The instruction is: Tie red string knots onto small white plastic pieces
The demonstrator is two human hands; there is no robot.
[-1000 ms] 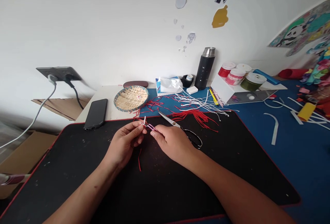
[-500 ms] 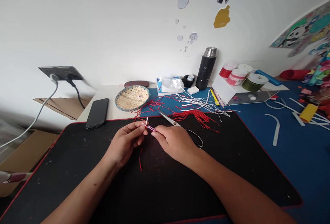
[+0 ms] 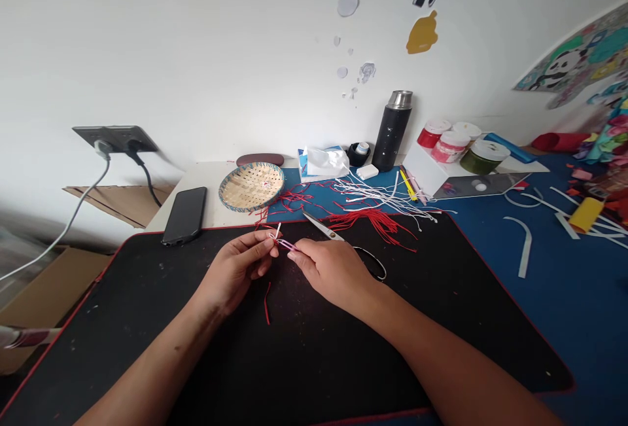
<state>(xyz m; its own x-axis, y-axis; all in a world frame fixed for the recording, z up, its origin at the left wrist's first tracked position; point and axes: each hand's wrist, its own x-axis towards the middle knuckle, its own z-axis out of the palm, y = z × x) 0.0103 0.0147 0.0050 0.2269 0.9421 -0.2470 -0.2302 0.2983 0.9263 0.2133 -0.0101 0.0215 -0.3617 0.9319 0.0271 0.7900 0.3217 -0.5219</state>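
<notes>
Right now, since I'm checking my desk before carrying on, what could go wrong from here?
The scissors lie with their pointed blades just past the right hand, so a careless sweep could catch them. The small white-and-pink cord pinched between that hand and the left hand is thin and might slip from the fingertips. The loose red threads lie close by and could tangle with it.

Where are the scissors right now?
In the head view, the scissors lie on the black desk mat just beyond the right hand, below the loose red threads.
</notes>
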